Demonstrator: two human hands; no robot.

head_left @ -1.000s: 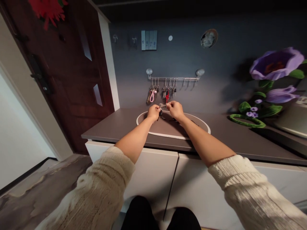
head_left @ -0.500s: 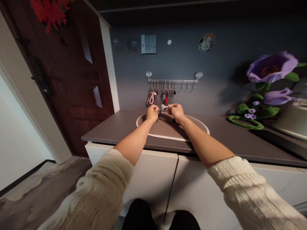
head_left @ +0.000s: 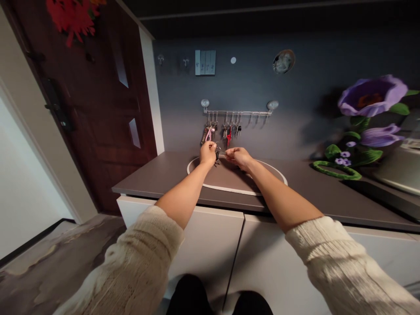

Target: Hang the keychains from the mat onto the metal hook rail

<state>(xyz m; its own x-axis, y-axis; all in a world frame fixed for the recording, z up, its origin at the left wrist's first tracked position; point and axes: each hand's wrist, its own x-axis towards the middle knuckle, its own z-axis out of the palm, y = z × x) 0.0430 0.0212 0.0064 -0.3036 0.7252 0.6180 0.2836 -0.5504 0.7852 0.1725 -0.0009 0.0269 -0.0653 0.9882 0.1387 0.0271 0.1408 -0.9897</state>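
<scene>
My left hand (head_left: 208,154) is closed in a pinch around a key ring (head_left: 218,148), from which dark and silvery keys (head_left: 217,157) dangle. Just to its right, my right hand (head_left: 241,158) pinches a key (head_left: 222,153) that now shows nearly edge-on and reaches to the ring. Whether this key is threaded on the ring is too small to tell. Both hands hover over an oval mat (head_left: 229,179) with a white rim. Behind them, a clear hook rail (head_left: 238,112) on the wall carries several key bunches, among them a red one (head_left: 229,136) and a pink loop (head_left: 209,133).
The brown countertop (head_left: 157,175) tops white cabinets (head_left: 203,236). Purple artificial flowers (head_left: 372,98) with a green ring base (head_left: 336,171) stand at right, beside a pale rounded object (head_left: 402,164). A dark red door (head_left: 108,109) is at left.
My right hand has moved slightly left and down, bringing its key closer to the ring. That key has turned from flat-on to nearly edge-on. The left hand stays nearly in place.
</scene>
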